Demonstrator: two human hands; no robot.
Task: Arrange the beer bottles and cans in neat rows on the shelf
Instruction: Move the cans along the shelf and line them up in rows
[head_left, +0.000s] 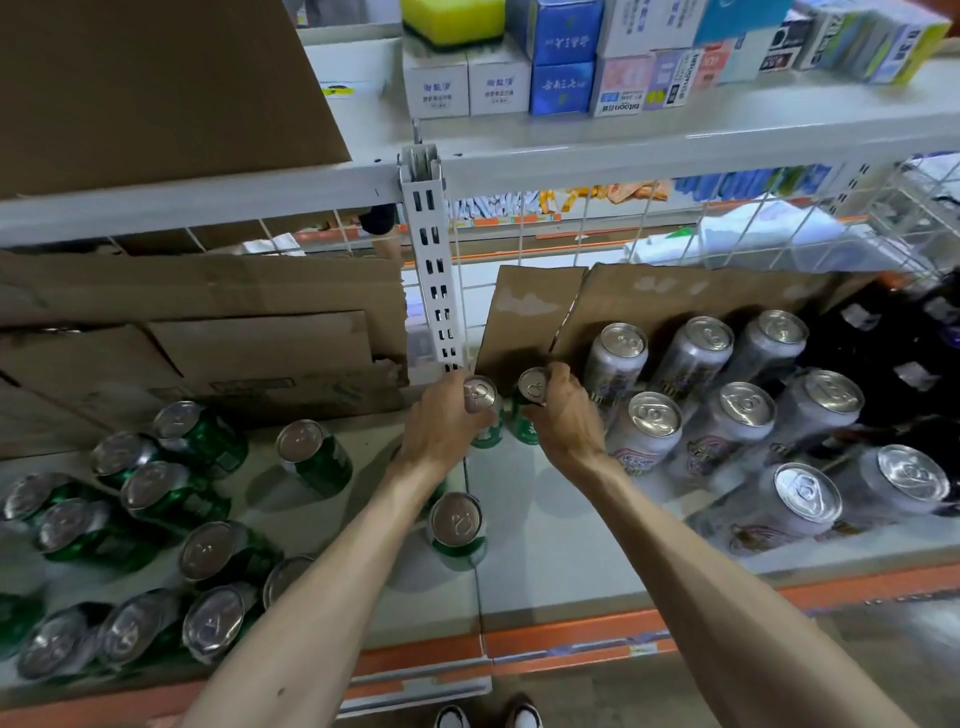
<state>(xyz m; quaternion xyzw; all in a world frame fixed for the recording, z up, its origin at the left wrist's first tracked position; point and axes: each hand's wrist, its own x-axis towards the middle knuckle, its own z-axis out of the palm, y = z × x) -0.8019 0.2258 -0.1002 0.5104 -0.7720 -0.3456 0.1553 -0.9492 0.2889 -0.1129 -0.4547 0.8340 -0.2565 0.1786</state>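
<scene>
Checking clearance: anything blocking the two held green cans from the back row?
Nothing visible. Left hand and right hand each grip a green can just before the cardboard; silver cans stand to the right.

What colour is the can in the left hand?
Green left can, silver top, matching the right can; head view.

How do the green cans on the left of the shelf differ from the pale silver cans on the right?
Colour: the green cans have dark green bodies, while the silver cans are pale grey with printed labels. Order: the green cans stand scattered, but the silver cans stand in neat rows. Height: the silver cans look taller than the green cans. Both kinds stand upright with closed metal tops and pull tabs.
</scene>
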